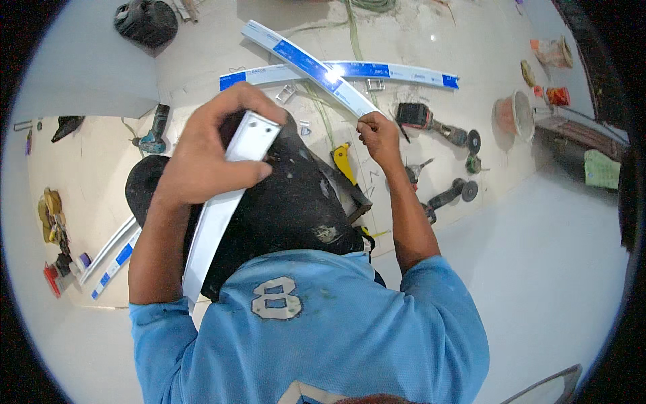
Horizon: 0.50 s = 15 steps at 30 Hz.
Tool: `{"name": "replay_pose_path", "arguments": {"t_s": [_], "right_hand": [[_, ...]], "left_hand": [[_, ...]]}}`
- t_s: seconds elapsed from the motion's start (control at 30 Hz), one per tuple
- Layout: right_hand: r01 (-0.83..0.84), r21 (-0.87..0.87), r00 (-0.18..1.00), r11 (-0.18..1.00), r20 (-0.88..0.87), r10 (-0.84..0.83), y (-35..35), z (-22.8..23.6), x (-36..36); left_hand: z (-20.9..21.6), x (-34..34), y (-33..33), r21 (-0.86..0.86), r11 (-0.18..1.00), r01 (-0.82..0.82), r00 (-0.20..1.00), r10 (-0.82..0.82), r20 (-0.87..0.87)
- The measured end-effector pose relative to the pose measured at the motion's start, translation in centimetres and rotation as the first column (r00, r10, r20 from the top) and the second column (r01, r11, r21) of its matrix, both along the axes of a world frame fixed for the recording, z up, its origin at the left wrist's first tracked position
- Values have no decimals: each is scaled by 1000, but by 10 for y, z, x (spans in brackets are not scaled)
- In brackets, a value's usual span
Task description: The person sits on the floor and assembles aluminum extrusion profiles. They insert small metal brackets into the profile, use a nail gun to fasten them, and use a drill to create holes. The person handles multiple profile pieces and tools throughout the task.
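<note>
My left hand [195,158] is curled around a white metal profile [219,222], near its upper end. That end shows small dark holes, and the profile slants down beside my dark trouser leg. Between the thumb and fingers of my right hand [381,138] is the near end of a straight profile covered in blue-and-white film [296,57]. It lies across a second film-covered profile [417,76] on the floor. Small metal brackets [286,93] lie close to the crossing. A yellow-handled tool [343,160] rests just left of my right forearm.
A cordless drill [157,131] lies at left, with more profiles [111,269] below it. Angle grinders [441,128] and another power tool [414,175] lie right of my right arm. A bucket [515,116] stands farther right. At the far left sits a black bag [145,21].
</note>
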State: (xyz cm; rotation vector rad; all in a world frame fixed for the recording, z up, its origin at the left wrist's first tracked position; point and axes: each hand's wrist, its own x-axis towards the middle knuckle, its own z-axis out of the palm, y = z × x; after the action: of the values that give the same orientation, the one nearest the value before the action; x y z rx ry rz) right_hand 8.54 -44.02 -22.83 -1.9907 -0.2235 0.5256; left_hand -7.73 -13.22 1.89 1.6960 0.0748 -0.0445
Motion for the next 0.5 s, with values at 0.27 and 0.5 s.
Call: {"name": "replay_pose_path", "arguments": {"t_s": [0.27, 0.5], "right_hand": [[-125, -484, 980, 866, 78, 185, 0, -167, -17], [82, -606, 915, 791, 361, 182, 28, -177, -5]], "left_hand": [[-10, -27, 13, -86, 990, -107, 993, 111, 43], [-18, -38, 19, -139, 982, -129, 988, 140, 68]]}}
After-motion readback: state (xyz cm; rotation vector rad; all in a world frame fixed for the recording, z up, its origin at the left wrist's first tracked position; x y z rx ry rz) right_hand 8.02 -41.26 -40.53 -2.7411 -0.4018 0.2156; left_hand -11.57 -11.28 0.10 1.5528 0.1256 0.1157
